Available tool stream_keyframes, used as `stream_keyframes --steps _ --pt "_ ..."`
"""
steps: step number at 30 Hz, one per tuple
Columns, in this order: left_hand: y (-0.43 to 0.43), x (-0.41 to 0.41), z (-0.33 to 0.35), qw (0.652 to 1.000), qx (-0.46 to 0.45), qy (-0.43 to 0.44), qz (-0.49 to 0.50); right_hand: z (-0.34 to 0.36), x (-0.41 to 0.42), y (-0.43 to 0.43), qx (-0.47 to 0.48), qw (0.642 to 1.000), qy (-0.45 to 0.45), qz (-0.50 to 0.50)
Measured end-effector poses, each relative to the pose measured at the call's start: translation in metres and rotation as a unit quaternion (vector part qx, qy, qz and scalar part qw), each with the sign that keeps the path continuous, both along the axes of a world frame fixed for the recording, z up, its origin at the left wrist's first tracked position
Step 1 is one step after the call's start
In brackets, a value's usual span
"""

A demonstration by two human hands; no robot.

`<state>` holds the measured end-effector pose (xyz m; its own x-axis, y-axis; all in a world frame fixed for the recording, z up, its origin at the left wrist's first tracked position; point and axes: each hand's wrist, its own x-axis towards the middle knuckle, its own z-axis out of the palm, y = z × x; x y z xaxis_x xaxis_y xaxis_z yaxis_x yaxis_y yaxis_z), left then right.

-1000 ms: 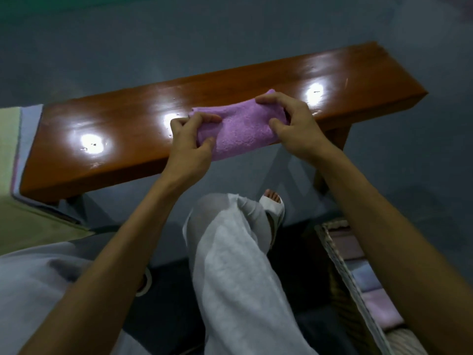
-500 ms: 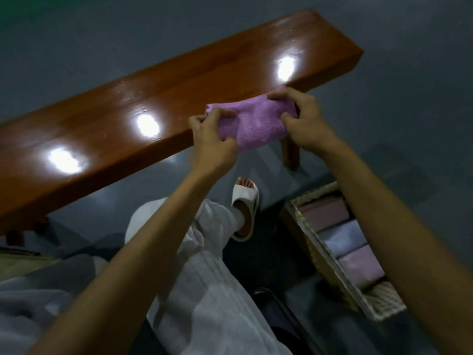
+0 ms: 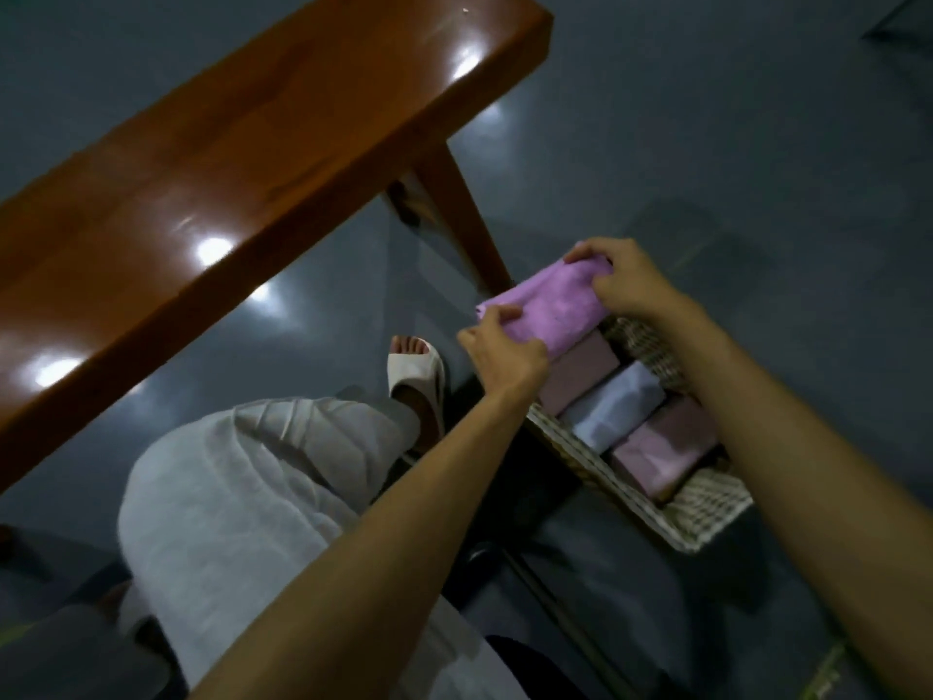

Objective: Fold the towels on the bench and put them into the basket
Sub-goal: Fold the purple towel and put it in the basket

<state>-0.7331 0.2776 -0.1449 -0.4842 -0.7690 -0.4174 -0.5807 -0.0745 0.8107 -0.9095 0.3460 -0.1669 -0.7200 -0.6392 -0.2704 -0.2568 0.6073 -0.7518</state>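
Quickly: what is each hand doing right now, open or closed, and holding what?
Left hand: closed, pinching one end of the folded purple towel.
Right hand: closed, gripping the towel's other end.

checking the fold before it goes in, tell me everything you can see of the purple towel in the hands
The purple towel is soft, fuzzy cloth folded into a thick oblong bundle, lying slanted. The left hand pinches its near end and the right hand grips its far end. It is held over the far end of the wicker basket, just above a folded mauve towel there; whether the two touch cannot be told.
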Motion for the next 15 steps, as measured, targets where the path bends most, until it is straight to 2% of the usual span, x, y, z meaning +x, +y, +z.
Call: stream_keyframes --steps 6,10,15 --pt "0.029 -0.009 -0.049 0.992 0.036 -0.071 -0.1 -0.062 -0.011 0.049 0.079 0.997 0.001 -0.008" --pt "0.041 -0.021 -0.074 0.963 0.056 -0.14 -0.225 -0.096 -0.007 0.058 0.124 0.991 0.027 -0.037" --pt "0.035 -0.035 -0.109 0.941 0.068 -0.18 -0.279 -0.143 -0.007 0.058 0.163 0.984 0.016 -0.071"
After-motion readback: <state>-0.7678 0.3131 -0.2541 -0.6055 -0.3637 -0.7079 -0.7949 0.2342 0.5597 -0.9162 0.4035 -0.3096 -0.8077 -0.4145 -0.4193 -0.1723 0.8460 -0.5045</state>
